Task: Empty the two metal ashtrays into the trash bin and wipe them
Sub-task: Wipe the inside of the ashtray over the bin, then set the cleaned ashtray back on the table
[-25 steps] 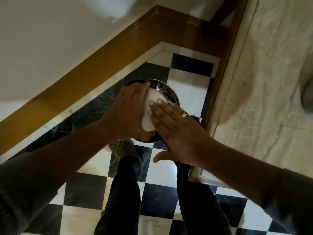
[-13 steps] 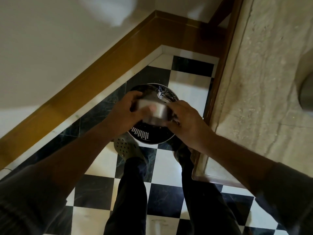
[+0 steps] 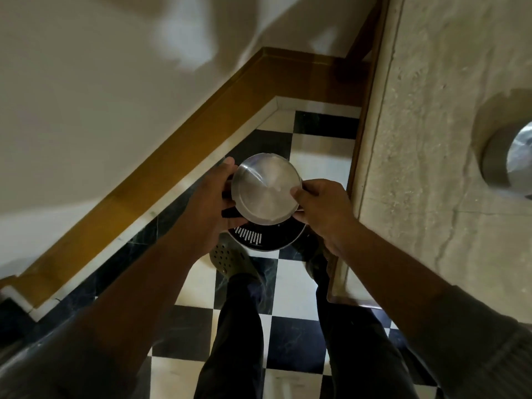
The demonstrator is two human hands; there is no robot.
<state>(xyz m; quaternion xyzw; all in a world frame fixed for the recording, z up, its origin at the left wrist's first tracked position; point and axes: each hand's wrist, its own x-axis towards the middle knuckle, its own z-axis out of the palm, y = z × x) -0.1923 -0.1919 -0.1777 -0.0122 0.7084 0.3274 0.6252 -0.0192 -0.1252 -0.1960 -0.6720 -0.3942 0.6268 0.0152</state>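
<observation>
A metal ashtray (image 3: 266,192) is held by both hands above a trash bin (image 3: 267,236) on a checkered floor (image 3: 293,286).

The round ashtray is gripped at its rim, the left hand (image 3: 211,207) closed on its left edge and the right hand (image 3: 322,210) closed on its right edge, with its shiny flat face turned toward the camera. The dark bin, perforated at its side, is seen directly beneath it, close to a wooden baseboard (image 3: 178,156). A second metal ashtray (image 3: 515,164) is seen resting on the stone tabletop (image 3: 431,139) at far right, well apart from the hands. A green perforated shoe (image 3: 230,259) is seen just beside the bin.
</observation>
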